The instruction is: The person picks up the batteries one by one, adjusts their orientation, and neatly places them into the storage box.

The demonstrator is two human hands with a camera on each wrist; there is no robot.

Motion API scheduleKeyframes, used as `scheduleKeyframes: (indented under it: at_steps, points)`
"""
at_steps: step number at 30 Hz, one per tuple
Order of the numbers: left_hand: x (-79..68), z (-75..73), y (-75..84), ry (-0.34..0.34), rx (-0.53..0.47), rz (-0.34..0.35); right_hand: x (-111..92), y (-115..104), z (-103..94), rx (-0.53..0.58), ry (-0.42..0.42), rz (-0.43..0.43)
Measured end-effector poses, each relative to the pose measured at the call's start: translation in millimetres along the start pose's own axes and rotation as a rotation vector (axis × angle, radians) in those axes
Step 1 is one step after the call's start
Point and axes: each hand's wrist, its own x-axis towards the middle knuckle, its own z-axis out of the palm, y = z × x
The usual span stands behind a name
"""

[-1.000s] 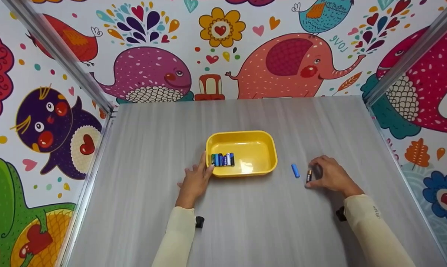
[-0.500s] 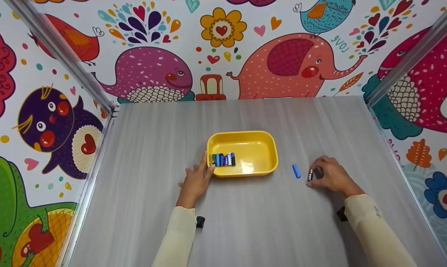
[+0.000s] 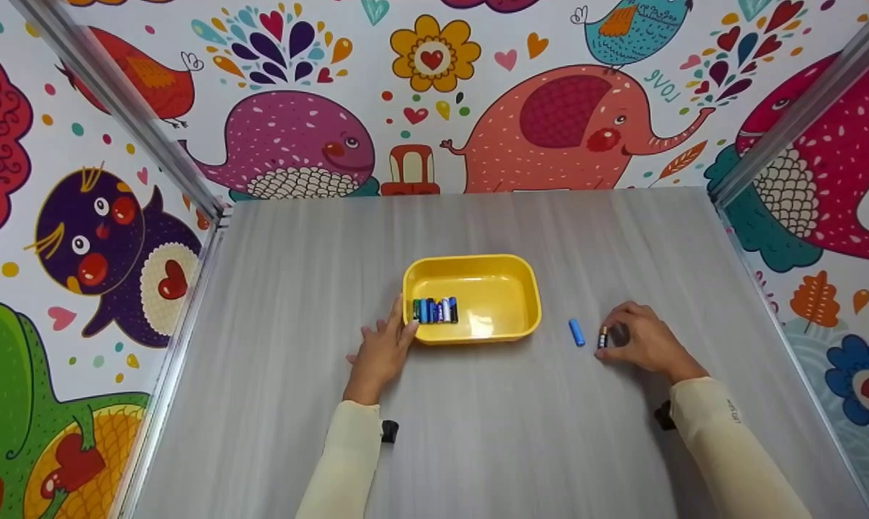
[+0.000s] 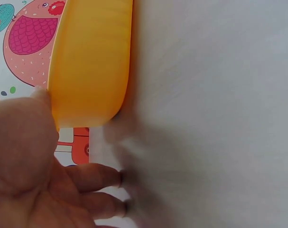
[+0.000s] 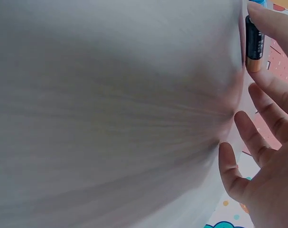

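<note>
A small black battery with a copper-coloured end [image 3: 603, 338] is held lengthwise between the thumb and index finger of my right hand [image 3: 640, 339], close to the tabletop. In the right wrist view the battery [image 5: 255, 43] shows with the thumb and index finger at its two ends and the other fingers spread. My left hand [image 3: 380, 355] touches the near left corner of a yellow tray [image 3: 510, 333]. Its thumb lies at the rim and the index finger runs along the left end; the other fingers spread towards the table. Inside the tray, several batteries [image 3: 435, 311] stand side by side at the left end.
A blue battery-sized cylinder [image 3: 576, 332] lies between the tray and my right hand. The grey wood-grain table [image 3: 478, 432] has walls with printed cartoon animals [image 3: 550, 137] on its back and sides, with metal posts [image 3: 802, 119] at the corners.
Both hands, the tray and the held battery stay almost in place. The whole head view has shifted very slightly; the black battery tilts a little differently in the right fingers.
</note>
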Motion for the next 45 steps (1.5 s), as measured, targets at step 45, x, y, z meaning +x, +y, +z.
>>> scheduleKeyframes:
  at_steps: [45]
  points:
    - [-0.3, 1.2, 0.1, -0.02, -0.016, -0.016, 78, -119, -25.1, 0.045, 0.04, -0.174]
